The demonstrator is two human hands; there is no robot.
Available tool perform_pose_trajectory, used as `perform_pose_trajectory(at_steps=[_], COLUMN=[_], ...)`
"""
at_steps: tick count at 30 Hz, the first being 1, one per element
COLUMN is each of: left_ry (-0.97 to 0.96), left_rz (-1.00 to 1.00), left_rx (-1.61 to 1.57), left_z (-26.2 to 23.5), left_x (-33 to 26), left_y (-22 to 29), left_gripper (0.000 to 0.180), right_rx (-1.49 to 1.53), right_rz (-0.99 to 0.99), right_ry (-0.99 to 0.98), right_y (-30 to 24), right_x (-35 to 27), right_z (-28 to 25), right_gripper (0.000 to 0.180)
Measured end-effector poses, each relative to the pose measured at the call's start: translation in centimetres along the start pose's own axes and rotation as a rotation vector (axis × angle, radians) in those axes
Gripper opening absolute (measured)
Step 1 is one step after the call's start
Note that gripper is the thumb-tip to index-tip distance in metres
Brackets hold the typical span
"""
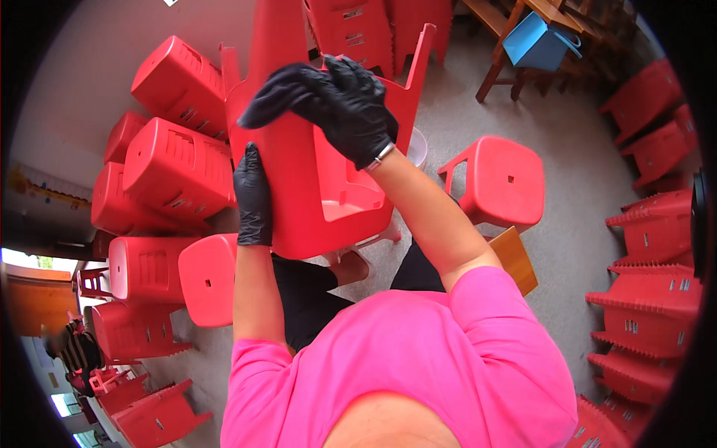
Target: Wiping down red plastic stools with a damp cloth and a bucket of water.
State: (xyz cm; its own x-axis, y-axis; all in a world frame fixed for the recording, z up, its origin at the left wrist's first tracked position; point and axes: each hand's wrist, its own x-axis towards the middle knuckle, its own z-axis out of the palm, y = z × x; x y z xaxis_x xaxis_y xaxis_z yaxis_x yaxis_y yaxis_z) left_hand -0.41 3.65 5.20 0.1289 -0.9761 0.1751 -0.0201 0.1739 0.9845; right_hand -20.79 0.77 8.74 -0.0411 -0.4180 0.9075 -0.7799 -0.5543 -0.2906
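Note:
A red plastic stool (293, 205) lies tipped in front of me, its legs pointing away and its open side partly facing right. My left hand (252, 200), in a black glove, grips the stool's left edge, with the thumb up along it; the other fingers are hidden. My right hand (357, 112), also gloved in black, is closed on a dark cloth (278, 95) above the stool's far part. The cloth bunches out to the left over the red surface. Whether it touches the stool there I cannot tell.
Red stools (175, 164) are stacked at the left, more (351, 33) beyond. Single stools stand at right (508, 179) and near left (209, 280). Stacks (646, 321) line the right. A blue container (539, 43) rests by wooden furniture. A pale bucket (418, 148) is partly hidden.

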Motion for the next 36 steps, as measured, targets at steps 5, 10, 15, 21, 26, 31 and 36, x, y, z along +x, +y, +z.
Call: perform_pose_trajectory(at_steps=[5, 10, 15, 21, 26, 31, 36], left_ry=[0.015, 0.053, -0.027, -0.066, -0.057, 0.033, 0.113], left_rz=[0.012, -0.027, -0.062, 0.005, -0.052, 0.044, 0.008], left_rx=[0.054, -0.067, -0.112, -0.023, -0.074, -0.040, 0.155], left_z=[-1.7, -3.3, -4.4, -4.5, -4.0, -3.0, -0.3], left_x=[0.4, -0.4, -1.3, -1.7, -0.8, 0.3, 1.4], left_y=[-1.1, -1.5, -0.7, -1.5, -1.5, -1.1, 0.9], left_gripper=[0.045, 0.042, 0.043, 0.043, 0.042, 0.044, 0.046], right_rx=[0.240, 1.267, 0.952, -0.056, 0.159, 0.299, 0.609], right_rz=[0.302, 0.890, 0.630, 0.351, 0.399, 0.490, 0.693], right_ry=[-0.075, 0.054, 0.277, -0.026, -0.015, 0.024, -0.213], right_y=[6.5, 9.6, 16.3, 16.0, 11.1, 7.1, 4.8], right_x=[-7.0, -5.1, 3.1, -1.5, -7.7, -11.4, -19.0], right_z=[0.4, -2.3, -3.4, -2.1, -1.4, -1.8, -1.5], right_gripper=[0.035, 0.025, 0.024, 0.038, 0.038, 0.039, 0.043])
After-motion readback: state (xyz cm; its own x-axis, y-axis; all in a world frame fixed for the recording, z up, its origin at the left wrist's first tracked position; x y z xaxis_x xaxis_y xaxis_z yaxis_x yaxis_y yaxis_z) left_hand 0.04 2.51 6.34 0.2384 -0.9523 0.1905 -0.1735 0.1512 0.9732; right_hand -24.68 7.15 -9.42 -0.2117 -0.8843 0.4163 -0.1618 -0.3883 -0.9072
